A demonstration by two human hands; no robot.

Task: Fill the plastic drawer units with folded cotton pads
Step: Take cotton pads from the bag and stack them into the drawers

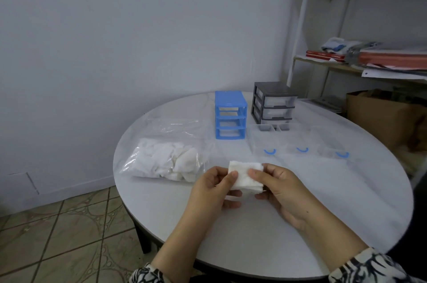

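Both hands hold one white folded cotton pad (242,173) above the near middle of the round white table (254,236). My left hand (213,192) pinches its left edge and my right hand (282,188) pinches its right edge. A clear plastic bag of white cotton pads (165,161) lies at the left. The blue drawer frame (230,118) stands empty at the back. Three clear drawers with blue handles (300,144) sit in a row on the table in front of the grey drawer unit (273,103), which holds two drawers.
An empty clear bag (175,126) lies behind the full one. A metal shelf rack (360,60) with books and papers stands at the right, with a brown paper bag (383,118) beneath it. Tiled floor (57,236) shows at the left.
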